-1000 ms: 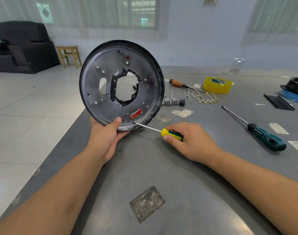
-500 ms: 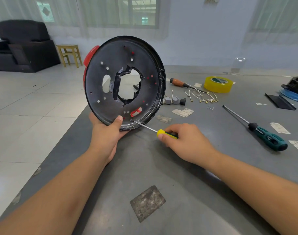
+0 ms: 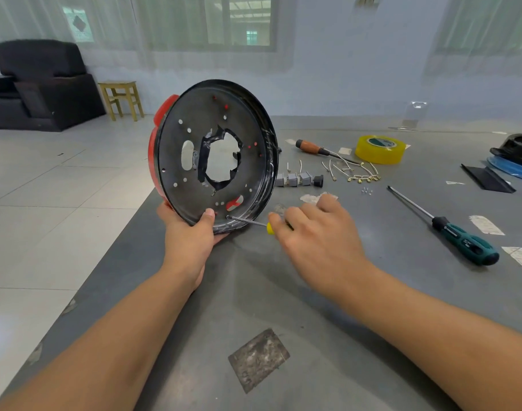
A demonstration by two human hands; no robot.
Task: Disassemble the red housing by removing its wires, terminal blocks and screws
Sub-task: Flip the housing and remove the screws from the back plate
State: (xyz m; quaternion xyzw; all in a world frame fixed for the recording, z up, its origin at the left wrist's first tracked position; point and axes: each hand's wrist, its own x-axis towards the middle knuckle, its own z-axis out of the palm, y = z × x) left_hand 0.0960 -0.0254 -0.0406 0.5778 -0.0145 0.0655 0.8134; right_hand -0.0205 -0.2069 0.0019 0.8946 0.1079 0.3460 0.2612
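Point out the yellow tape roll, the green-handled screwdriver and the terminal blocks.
yellow tape roll (image 3: 380, 150): head view, its outer side.
green-handled screwdriver (image 3: 466, 241): head view, its handle.
terminal blocks (image 3: 294, 179): head view, middle grey block.

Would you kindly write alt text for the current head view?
A left hand holds a round red housing on edge on a grey table while the right hand drives a yellow-handled screwdriver into its lower rim. Removed wires and terminal blocks lie behind.

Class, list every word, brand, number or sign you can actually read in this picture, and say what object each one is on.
No text can be read.
Green-handled screwdriver: a small pale mark on the handle, too blurred to read.
Yellow tape roll: a green and white label in its core, too small to read.
Yellow-handled screwdriver in the right hand: no print shows.
Housing in the left hand: no lettering shows.
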